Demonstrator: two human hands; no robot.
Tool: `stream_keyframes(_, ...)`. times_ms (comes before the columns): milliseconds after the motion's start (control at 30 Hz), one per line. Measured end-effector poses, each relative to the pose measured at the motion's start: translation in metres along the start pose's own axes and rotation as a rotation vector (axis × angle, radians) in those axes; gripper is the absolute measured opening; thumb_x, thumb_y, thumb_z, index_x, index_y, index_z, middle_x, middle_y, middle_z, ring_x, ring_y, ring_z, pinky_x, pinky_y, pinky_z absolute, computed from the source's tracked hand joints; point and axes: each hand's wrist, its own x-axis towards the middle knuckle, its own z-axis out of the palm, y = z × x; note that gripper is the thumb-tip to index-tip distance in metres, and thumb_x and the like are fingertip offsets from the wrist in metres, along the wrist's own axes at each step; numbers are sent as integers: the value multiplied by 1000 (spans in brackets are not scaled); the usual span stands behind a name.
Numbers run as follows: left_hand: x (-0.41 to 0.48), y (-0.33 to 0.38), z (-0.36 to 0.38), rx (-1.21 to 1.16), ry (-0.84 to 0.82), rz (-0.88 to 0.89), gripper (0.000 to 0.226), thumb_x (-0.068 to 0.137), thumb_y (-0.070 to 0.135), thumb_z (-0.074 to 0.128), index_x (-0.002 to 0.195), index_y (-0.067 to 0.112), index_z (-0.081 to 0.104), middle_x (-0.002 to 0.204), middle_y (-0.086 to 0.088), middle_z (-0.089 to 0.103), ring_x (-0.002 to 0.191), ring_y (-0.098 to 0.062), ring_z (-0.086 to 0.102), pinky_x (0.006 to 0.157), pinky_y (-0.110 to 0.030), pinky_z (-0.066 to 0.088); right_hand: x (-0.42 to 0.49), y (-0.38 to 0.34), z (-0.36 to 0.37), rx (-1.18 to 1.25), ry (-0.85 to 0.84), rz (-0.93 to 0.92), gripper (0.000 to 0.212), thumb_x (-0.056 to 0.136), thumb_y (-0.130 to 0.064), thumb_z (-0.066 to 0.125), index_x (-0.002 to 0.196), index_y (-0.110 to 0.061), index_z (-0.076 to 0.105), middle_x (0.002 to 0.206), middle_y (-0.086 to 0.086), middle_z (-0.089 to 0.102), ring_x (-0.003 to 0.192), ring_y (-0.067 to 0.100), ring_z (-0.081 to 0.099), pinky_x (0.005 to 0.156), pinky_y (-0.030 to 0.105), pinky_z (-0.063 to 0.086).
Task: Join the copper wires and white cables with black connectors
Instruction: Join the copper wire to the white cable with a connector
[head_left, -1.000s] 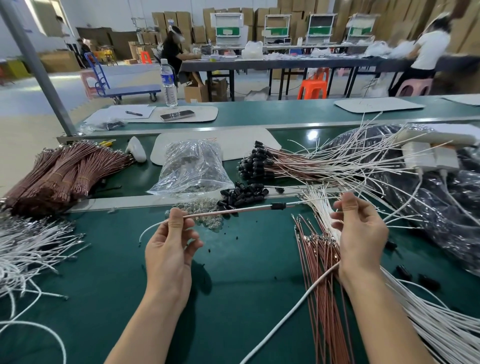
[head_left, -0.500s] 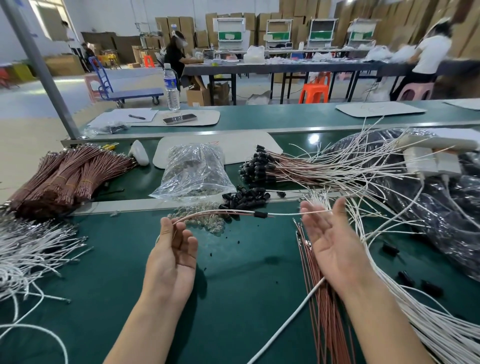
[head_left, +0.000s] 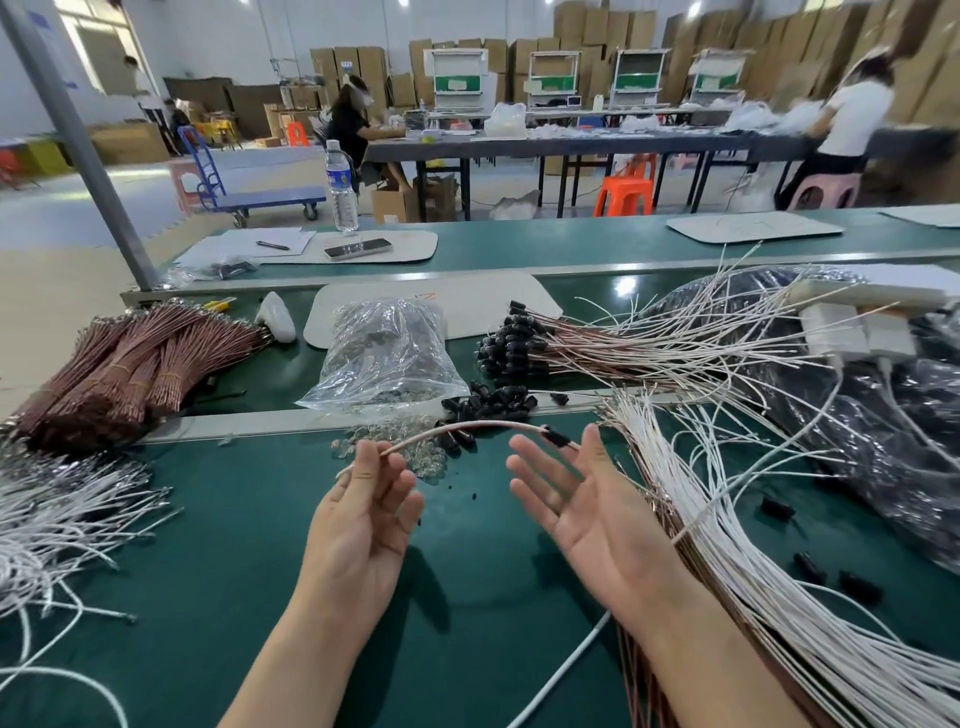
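Observation:
My left hand pinches one end of a joined wire. Its copper part arches up to a black connector, and a white cable runs on from there behind my right hand. That hand is palm up with its fingers spread and grips nothing. The connector hangs just off its fingertips. Loose black connectors are heaped just beyond both hands. White cables fan out at the right, with loose copper wires beside them.
A heap of joined wires lies past the metal rail. A clear plastic bag and small clear parts sit in the middle. Bundled copper wires and white cables fill the left, black plastic wrap the right.
My right hand let go of the white cable and turned palm up with fingers spread. The connector slid left toward the middle, and the wire now arches upward from my left hand.

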Motion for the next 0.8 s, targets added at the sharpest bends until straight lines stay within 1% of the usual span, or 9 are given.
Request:
stream_keyframes(33, 0, -1, -1, 92, -4, 39, 21, 82, 31, 66, 73, 18, 78, 73, 1, 71, 59, -7, 67, 52, -20, 57, 0, -3, -1, 53, 10, -16, 45, 94, -36, 59, 122, -1, 62, 115, 20, 72, 97, 26, 74, 73, 32, 62)
stream_keyframes(100, 0, -3, -4, 251, -36, 133, 19, 85, 28, 64, 88, 13, 75, 79, -2, 73, 64, -10, 68, 55, -22, 57, 1, -8, -5, 124, 36, -47, 35, 91, -28, 62, 113, -3, 72, 108, 15, 75, 87, 20, 75, 66, 29, 62)
stream_keyframes(133, -1, -5, -4, 319, -51, 174, 22, 85, 28, 64, 94, 10, 73, 81, -3, 74, 67, -11, 68, 57, -22, 57, 2, -10, -6, 132, 39, -53, 30, 90, -27, 62, 106, -7, 77, 108, 11, 76, 85, 18, 75, 65, 28, 62)
stream_keyframes(200, -3, -8, -3, 394, -56, 224, 25, 86, 28, 64, 100, 8, 71, 83, -4, 75, 70, -11, 69, 58, -22, 57, 2, -10, -7, 117, 36, -60, 24, 90, -26, 61, 98, -15, 80, 109, 6, 76, 86, 15, 75, 64, 27, 61)
stream_keyframes(300, -4, -11, -1, 392, -34, 240, 27, 85, 27, 65, 101, 7, 71, 85, -5, 75, 71, -12, 70, 59, -21, 57, 3, -8, -5, 89, 24, -77, 21, 88, -24, 62, 98, -18, 80, 110, 4, 76, 90, 16, 75, 67, 27, 61)
stream_keyframes(500, -5, -11, -1, 393, -29, 255, 27, 83, 27, 67, 101, 8, 72, 87, -6, 75, 72, -13, 70, 59, -22, 57, 2, -6, -3, 49, -22, -120, 24, 89, -15, 62, 110, -19, 72, 112, 10, 75, 96, 21, 74, 73, 30, 61)
stream_keyframes(600, -4, -11, -2, 408, -28, 265, 27, 83, 29, 67, 99, 9, 72, 85, -5, 75, 72, -12, 69, 59, -22, 57, 2, -5, -1, 56, -16, -121, 27, 87, -12, 63, 113, -15, 70, 114, 15, 74, 98, 24, 74, 75, 30, 62)
stream_keyframes(667, -4, -11, -4, 444, -37, 282, 26, 84, 30, 66, 100, 10, 72, 87, -5, 76, 75, -13, 70, 60, -22, 57, 2, -5, -2, 90, -2, -111, 26, 87, -9, 62, 112, -13, 69, 114, 17, 74, 98, 26, 74, 74, 30, 62)
stream_keyframes(800, -4, -11, -7, 558, -69, 358, 18, 87, 30, 65, 98, 18, 74, 91, -6, 76, 80, -16, 71, 61, -24, 58, 2, -7, -6, 165, 30, -88, 20, 96, -7, 55, 107, -14, 70, 105, 12, 75, 91, 24, 75, 71, 31, 62)
